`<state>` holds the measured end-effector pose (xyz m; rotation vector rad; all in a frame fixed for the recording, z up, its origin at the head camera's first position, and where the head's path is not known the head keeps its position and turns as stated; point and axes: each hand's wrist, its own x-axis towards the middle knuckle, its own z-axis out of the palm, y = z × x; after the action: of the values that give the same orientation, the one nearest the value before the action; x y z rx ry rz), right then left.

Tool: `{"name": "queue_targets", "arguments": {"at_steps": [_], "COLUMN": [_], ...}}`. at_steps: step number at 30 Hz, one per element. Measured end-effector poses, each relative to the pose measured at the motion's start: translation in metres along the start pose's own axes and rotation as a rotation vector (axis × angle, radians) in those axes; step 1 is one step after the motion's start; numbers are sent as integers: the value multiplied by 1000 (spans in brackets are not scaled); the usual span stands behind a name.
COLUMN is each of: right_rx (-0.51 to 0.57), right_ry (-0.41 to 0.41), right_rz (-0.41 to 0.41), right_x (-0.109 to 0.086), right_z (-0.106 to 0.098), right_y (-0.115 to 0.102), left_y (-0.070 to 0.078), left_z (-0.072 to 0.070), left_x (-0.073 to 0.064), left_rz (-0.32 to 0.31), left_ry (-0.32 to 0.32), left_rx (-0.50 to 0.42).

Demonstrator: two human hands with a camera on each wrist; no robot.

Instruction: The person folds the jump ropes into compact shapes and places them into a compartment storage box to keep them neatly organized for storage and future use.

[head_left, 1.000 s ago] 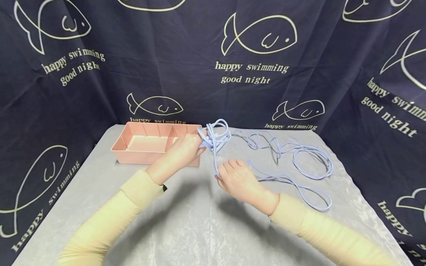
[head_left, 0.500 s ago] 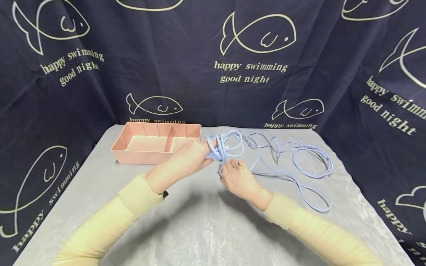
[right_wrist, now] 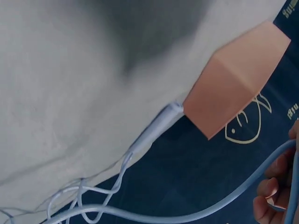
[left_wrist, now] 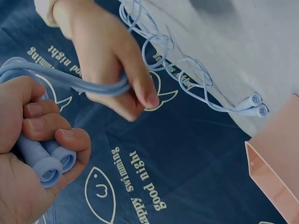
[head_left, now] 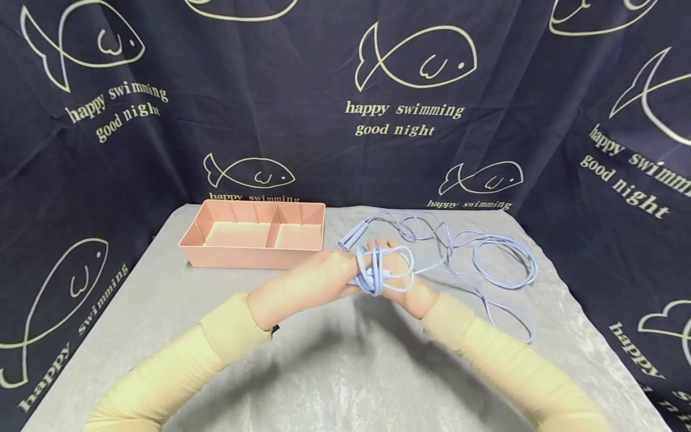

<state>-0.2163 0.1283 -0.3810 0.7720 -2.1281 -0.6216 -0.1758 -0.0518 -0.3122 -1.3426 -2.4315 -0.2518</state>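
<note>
My left hand (head_left: 324, 273) grips two light-blue jump-rope handles (left_wrist: 44, 161) side by side, their open ends out past the curled fingers in the left wrist view. Several turns of jump rope (head_left: 371, 273) are wound around the handles, and small loops stick out on the right. Just behind this bundle in the head view is my right hand (left_wrist: 110, 56), partly hidden by it; in the left wrist view its curled fingers hold a strand of the rope. Loose rope trails right onto the table.
A second blue jump rope lies at the back right, its two handles (head_left: 352, 235) together and its cord (head_left: 504, 264) coiled and tangled. The pink divided box (head_left: 248, 255) stands at the back left on the grey-covered table (head_left: 324, 384). Dark fish-print curtains (head_left: 302, 108) surround the table.
My left hand has moved right and slightly down with the bundle. My right hand has passed from in front to behind it with the strand. The other rope's handles are now in sight.
</note>
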Motion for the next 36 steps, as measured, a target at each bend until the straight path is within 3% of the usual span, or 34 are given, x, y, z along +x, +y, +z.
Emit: {"name": "queue_targets", "arguments": {"at_steps": [1,3,6,11,16,23,28,36], "right_rx": [48,300,388,365,343,293,290,271], "right_ry": [16,105,187,178,231,336,393,419], "right_rz": [28,80,102,96,71,66,32,11], "right_x": [3,10,19,32,43,56,63,65], "right_z": [-1,-1,1,4,-5,-23,-33,-45], "right_y": [2,6,12,26,44,70,84,90], "left_y": [1,3,7,12,13,9,4,-9], "left_z": [1,2,4,9,13,13,17,24], "left_x": [0,0,-1,-5,-8,-11,-13,-11], "left_rz": [9,30,60,125,161,93,75,-11], "left_ry": [-7,-21,-46,-37,-21,-103,-102,-86], "left_rx": [13,44,68,97,162,164,213,232]}}
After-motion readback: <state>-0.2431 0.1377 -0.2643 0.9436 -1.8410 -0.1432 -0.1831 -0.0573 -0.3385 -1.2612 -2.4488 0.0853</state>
